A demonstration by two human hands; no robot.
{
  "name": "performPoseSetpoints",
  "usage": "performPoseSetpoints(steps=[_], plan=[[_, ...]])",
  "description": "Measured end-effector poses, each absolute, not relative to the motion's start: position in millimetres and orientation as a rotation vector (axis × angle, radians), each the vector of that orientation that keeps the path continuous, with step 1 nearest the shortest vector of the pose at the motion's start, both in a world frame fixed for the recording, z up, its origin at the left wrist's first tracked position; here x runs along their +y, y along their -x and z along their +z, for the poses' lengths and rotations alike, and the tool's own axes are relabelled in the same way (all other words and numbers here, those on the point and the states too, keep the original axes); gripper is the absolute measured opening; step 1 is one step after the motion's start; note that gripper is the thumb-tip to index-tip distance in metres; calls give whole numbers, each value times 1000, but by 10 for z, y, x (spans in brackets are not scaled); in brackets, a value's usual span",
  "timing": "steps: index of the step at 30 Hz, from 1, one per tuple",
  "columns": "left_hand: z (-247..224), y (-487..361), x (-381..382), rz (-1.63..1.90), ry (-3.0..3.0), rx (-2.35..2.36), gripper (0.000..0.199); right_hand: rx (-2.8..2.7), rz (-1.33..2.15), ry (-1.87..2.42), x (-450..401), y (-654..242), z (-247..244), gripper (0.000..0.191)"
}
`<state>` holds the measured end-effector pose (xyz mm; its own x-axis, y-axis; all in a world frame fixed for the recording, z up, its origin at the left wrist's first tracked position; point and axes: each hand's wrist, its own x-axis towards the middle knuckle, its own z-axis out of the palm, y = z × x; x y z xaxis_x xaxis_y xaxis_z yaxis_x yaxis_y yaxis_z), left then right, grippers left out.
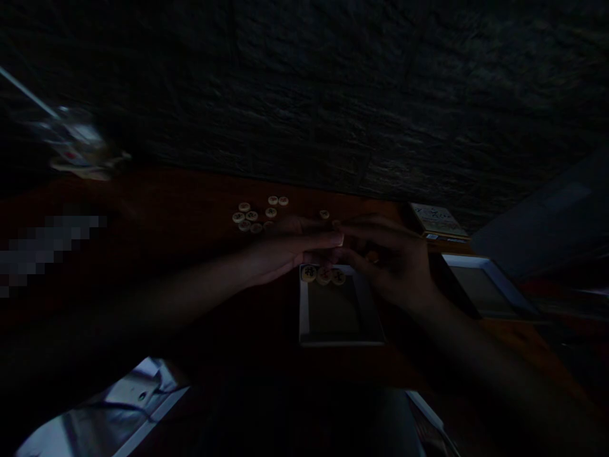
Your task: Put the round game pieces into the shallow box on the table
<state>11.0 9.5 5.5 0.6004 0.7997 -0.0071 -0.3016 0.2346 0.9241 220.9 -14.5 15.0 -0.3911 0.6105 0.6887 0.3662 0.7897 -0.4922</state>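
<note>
The scene is very dark. My left hand (290,249) and my right hand (397,257) meet over an open shallow box (342,341). At their fingertips shows the pale edge of a Chinese chess piece (341,239). My left thumb presses against it, and my right thumb and fingers pinch it from the other side. Inside the box, along its far end, three round pieces (309,273) lie side by side, marked with characters. My left palm is mostly hidden, so I cannot tell whether more pieces rest there.
Several loose Chinese chess pieces (252,216) lie beyond my left hand, and a single piece (324,214) lies farther right. A printed box (440,219) and a second open tray (490,289) are at the right. A stone wall (304,95) rises behind the wooden table (190,184).
</note>
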Motion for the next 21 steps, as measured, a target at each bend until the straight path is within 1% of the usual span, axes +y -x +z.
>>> performPoseSetpoints(steps=[3, 11, 16, 21], plan=[[59, -104, 96, 821, -1093, 552, 18, -2001, 344, 761, -135, -2209, 136, 34], [65, -120, 93, 818, -1061, 557, 26, -2021, 315, 762, -158, -2212, 156, 32], [70, -111, 91, 824, -1094, 532, 21, -2023, 343, 823, -174, -2214, 164, 33], [61, -117, 94, 797, -1074, 538, 28, -2025, 292, 813, -186, -2207, 168, 30]])
